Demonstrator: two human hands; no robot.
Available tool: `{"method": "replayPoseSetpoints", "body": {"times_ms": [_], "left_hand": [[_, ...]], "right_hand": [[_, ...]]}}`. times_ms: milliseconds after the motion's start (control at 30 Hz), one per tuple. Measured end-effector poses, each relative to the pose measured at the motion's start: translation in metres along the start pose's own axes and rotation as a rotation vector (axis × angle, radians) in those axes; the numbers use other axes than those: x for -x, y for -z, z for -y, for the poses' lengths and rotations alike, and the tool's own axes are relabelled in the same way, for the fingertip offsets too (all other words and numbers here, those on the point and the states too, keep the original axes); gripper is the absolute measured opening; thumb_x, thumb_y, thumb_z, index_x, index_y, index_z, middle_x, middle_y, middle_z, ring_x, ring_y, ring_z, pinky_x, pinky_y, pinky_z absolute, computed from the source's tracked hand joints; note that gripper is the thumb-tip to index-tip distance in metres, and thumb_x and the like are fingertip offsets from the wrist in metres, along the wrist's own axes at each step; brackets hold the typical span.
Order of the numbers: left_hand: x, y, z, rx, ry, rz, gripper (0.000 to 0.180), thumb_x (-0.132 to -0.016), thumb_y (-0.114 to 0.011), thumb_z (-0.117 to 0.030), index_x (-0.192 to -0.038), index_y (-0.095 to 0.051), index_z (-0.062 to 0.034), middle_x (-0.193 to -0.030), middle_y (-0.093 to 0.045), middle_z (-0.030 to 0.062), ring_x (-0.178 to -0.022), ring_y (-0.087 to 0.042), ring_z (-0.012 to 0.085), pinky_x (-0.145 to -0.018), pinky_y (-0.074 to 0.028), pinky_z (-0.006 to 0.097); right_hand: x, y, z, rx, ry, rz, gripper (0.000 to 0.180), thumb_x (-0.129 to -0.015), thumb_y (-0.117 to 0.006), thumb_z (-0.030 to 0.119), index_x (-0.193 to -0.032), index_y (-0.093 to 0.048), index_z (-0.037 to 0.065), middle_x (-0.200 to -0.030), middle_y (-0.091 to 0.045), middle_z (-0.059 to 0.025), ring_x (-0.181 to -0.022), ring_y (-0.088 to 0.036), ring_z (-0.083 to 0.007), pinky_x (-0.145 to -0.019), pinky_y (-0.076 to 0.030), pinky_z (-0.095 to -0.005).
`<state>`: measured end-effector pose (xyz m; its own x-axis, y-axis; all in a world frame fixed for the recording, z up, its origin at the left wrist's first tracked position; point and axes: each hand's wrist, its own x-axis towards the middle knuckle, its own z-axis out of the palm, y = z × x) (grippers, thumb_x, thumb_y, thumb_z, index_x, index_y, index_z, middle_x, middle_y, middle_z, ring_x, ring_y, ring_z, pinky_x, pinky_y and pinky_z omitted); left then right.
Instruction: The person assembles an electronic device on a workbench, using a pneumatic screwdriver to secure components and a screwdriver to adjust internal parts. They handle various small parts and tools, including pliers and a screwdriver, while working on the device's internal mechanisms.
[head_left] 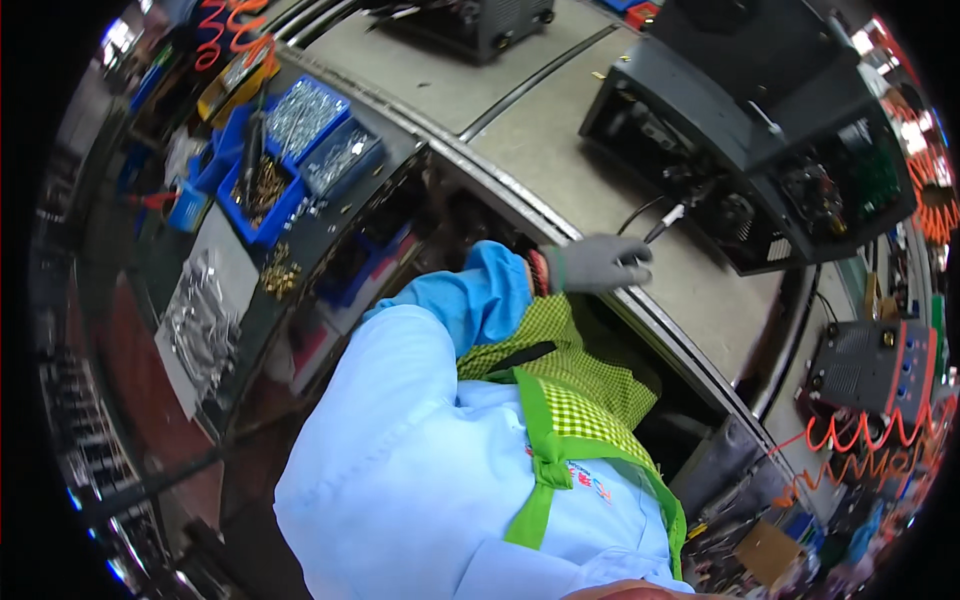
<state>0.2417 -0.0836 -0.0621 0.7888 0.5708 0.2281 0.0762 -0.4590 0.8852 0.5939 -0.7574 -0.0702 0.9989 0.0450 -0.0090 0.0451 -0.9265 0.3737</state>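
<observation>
My left hand [598, 264], in a grey glove, reaches over the metal edge of the workbench [540, 150]. Its fingers are partly bent, with a dark gap between them, and nothing shows in that gap. Right beside the fingertips lies a black cable end with a white sleeve [670, 217]; whether they touch it I cannot tell. Beyond it stands a black machine housing [690, 115], opened up, with wiring inside and a green circuit board [880, 170]. My right hand is out of sight.
On the left side bench, blue bins [262, 222] hold screws and brass parts, beside loose brass pieces [280, 272] and a bag of metal parts [205, 310]. Another machine [870, 365] stands right, near coiled red hoses [870, 432]. A dark unit [490, 28] sits at the back.
</observation>
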Motion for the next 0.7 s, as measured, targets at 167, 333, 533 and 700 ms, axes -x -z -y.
{"method": "replayPoseSetpoints", "body": {"times_ms": [167,333,533,700], "left_hand": [[0.094,0.105,0.019,-0.525,0.383,-0.445,0.036,-0.085,-0.06,-0.033,-0.108,-0.062,-0.0046,-0.101,-0.065,0.0166,-0.096,-0.062,0.033,-0.084,-0.049,0.04],[0.238,0.195,0.033,-1.002,0.928,-0.855,0.023,-0.086,-0.054,-0.026,-0.101,-0.06,-0.0091,-0.095,-0.063,0.0164,-0.092,-0.061,0.036,-0.079,-0.049,0.046],[0.293,0.206,0.086,-1.123,1.136,-0.83,0.028,-0.086,-0.058,-0.026,-0.107,-0.056,-0.0093,-0.1,-0.062,0.0177,-0.091,-0.061,0.0382,-0.08,-0.049,0.049],[0.305,0.211,0.088,-0.864,0.975,-1.124,0.025,-0.086,-0.062,-0.025,-0.102,-0.057,-0.0074,-0.089,-0.063,0.0103,-0.081,-0.064,0.0261,-0.071,-0.051,0.039]], "right_hand": [[-0.053,0.078,0.036,-0.326,0.243,-0.096,0.055,-0.089,-0.054,0.035,-0.133,-0.046,0.003,-0.126,-0.051,-0.0201,-0.109,-0.055,-0.0322,-0.092,-0.043,-0.0365],[-0.068,0.2,0.196,-0.7,0.457,-0.181,0.052,-0.091,-0.056,0.031,-0.133,-0.047,0.002,-0.131,-0.049,-0.0223,-0.115,-0.052,-0.0303,-0.097,-0.041,-0.0357],[-0.012,0.27,0.386,-0.905,1.102,-0.109,0.044,-0.09,-0.059,0.02,-0.125,-0.051,-0.005,-0.121,-0.058,-0.018,-0.109,-0.056,-0.0261,-0.091,-0.044,-0.0346],[0.069,0.308,0.471,-0.964,1.348,-0.07,0.038,-0.088,-0.06,0.012,-0.122,-0.054,-0.004,-0.119,-0.058,-0.0178,-0.108,-0.057,-0.0248,-0.09,-0.045,-0.0346]]}}
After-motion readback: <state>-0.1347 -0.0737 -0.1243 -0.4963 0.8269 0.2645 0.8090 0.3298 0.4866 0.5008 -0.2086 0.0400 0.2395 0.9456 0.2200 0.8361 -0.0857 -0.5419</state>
